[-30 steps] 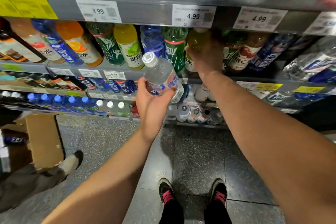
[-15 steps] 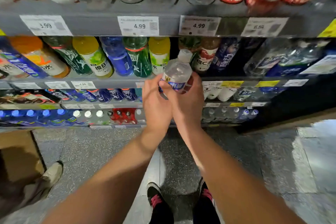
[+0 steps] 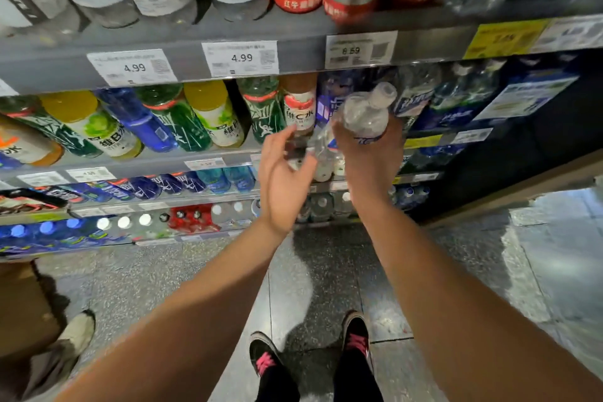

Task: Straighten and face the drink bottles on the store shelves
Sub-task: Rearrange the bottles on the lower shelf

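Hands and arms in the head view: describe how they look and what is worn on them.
Both forearms are bare as far as the frame shows them: no sleeves, watch or bracelet. The left hand and right hand wear no gloves, and no rings can be made out, though the fingers are motion-blurred.

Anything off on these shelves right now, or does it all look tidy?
One clear water bottle is off the shelf, in the right hand, cap tilted up-right. The left hand is open beside it, holding nothing. No spill or damage is visible; the shelved bottles are too blurred to judge.
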A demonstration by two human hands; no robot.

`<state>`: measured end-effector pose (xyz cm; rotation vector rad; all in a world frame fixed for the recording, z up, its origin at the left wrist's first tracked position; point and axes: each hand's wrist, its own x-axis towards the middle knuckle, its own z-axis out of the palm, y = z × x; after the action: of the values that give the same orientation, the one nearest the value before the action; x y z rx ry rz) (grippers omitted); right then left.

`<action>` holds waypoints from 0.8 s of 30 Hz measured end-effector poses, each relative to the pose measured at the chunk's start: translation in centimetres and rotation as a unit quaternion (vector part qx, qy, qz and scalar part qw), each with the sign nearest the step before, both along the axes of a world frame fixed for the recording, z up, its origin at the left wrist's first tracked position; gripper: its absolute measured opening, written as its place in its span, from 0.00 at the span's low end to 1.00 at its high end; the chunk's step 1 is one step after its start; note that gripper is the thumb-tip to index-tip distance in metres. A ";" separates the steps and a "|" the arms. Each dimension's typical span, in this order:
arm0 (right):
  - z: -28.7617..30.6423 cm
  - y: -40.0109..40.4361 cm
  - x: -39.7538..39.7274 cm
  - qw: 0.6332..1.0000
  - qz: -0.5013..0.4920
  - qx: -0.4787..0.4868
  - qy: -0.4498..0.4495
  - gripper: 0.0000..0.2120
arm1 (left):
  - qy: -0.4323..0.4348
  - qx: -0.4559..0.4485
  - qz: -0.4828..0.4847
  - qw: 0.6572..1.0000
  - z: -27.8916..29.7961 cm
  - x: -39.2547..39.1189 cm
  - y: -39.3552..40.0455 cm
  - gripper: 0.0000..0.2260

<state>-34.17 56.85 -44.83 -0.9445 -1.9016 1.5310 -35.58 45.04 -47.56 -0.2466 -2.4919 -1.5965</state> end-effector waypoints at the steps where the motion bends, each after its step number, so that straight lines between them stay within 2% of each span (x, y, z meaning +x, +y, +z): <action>1: -0.2 1.0 -0.1 1.000 0.001 0.018 -0.009 0.30 | -0.014 0.005 0.020 1.000 -0.1 -0.5 -0.1 0.21; 4: -0.6 3.0 -0.9 0.997 0.008 0.077 -0.016 0.35 | -0.057 0.008 0.069 0.996 -0.5 -1.8 0.0 0.22; 8: -1.0 4.2 -2.7 0.994 0.023 0.108 -0.005 0.36 | -0.128 0.081 0.174 0.973 -0.9 -4.0 1.1 0.33; 11: -1.2 4.7 -4.1 0.994 0.027 0.102 0.028 0.34 | -0.154 0.055 0.206 0.965 -1.2 -6.1 1.8 0.37; 17: -1.7 5.2 -5.2 0.991 0.009 0.127 0.047 0.33 | -0.158 0.047 0.240 0.957 -2.1 -8.1 1.9 0.37; 20: -2.0 5.5 -5.4 0.991 0.012 0.134 0.028 0.34 | -0.162 0.036 0.253 0.953 -2.0 -8.7 1.5 0.35; 24: -2.1 5.6 -5.8 0.982 0.017 0.189 -0.019 0.36 | -0.160 0.028 0.246 0.956 -2.0 -9.1 1.2 0.35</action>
<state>-39.94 62.43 -46.95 -0.7757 -2.1429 1.1159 -44.71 46.25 -49.57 0.6403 -2.4436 -1.5740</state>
